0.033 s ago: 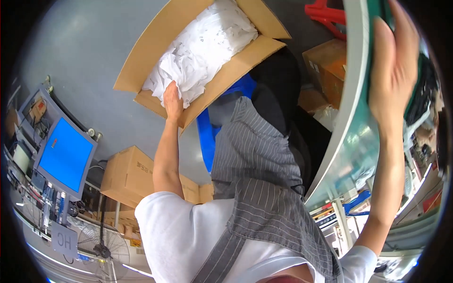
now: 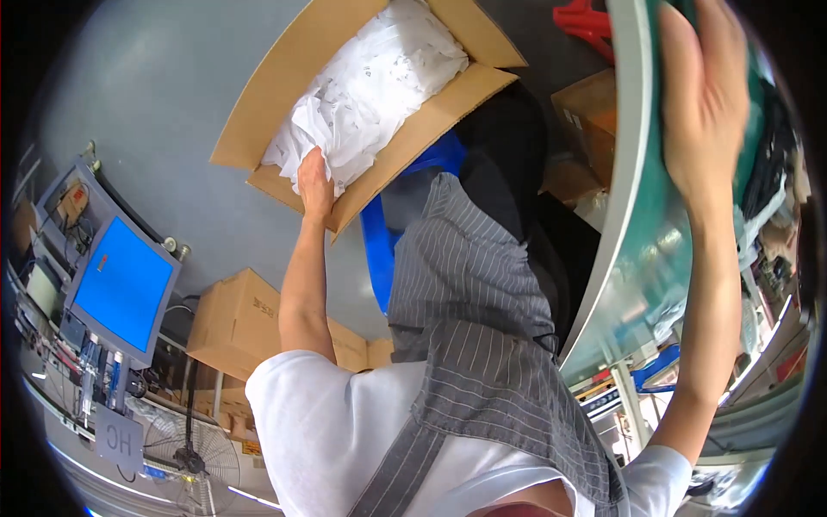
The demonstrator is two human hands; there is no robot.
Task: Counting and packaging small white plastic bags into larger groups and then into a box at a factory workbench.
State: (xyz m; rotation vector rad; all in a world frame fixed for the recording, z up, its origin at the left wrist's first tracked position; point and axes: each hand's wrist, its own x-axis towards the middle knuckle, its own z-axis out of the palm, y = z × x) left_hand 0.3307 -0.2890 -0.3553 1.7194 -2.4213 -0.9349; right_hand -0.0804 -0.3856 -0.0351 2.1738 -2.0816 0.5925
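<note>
A cardboard box with its flaps up stands ahead of me, full of crumpled thin white plastic bags with small dark print. At the box's near left corner, my left hand reaches over the edge. Its fingers are bent into the bags and closed on one of them, with the fingertips partly hidden. My right hand lies on the green-topped table at the right, thumb and fingers stretched out and apart, holding nothing.
A blue stool or bin sits beneath the box. To the left are a monitor with a blue screen, a closed carton and a standing fan. More cartons and a red plastic object lie beside the table.
The table edge and my right hand appear slightly farther left in the view. My left hand stays in nearly the same place among the white bags.
</note>
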